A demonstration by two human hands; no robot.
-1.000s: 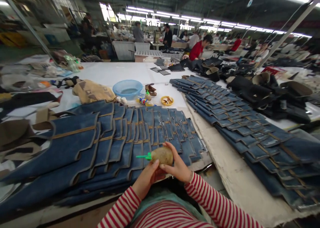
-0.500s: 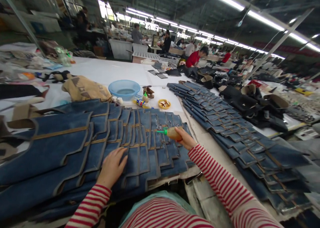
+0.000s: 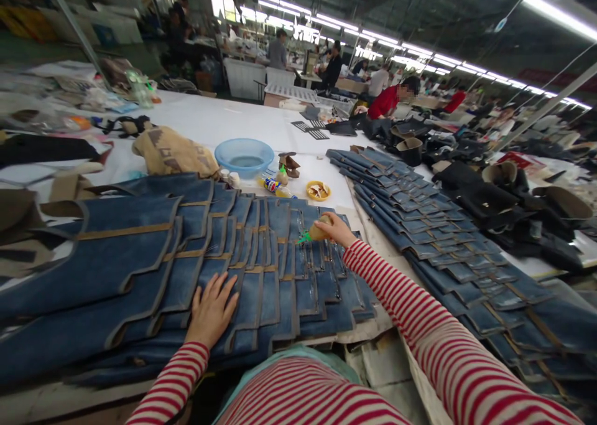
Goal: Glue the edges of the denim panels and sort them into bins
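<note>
Overlapping blue pieces with grey edging and tan strips (image 3: 125, 232) lie across the near table. My left hand (image 3: 212, 310) rests flat on them, fingers spread, holding nothing. My right hand (image 3: 336, 229) is wrapped round a squeeze bottle (image 3: 319, 228) of tan liquid. Its green nozzle points left and slightly down, over the pieces at centre right, where shiny wet-looking streaks show. Whether the tip touches a piece cannot be made out.
Behind the pieces are a blue basin (image 3: 244, 157), a yellow dish (image 3: 318, 190), a bottle with a blue label (image 3: 275, 187) and a patterned cloth (image 3: 172, 153). Another blue stack (image 3: 420, 226) lies right. A person in red (image 3: 385, 101) bends over black items.
The squeeze bottle has tilted, its nozzle lower, and my right hand has turned with it. My left hand's fingers have spread out flat. The camera view has shifted a little.
</note>
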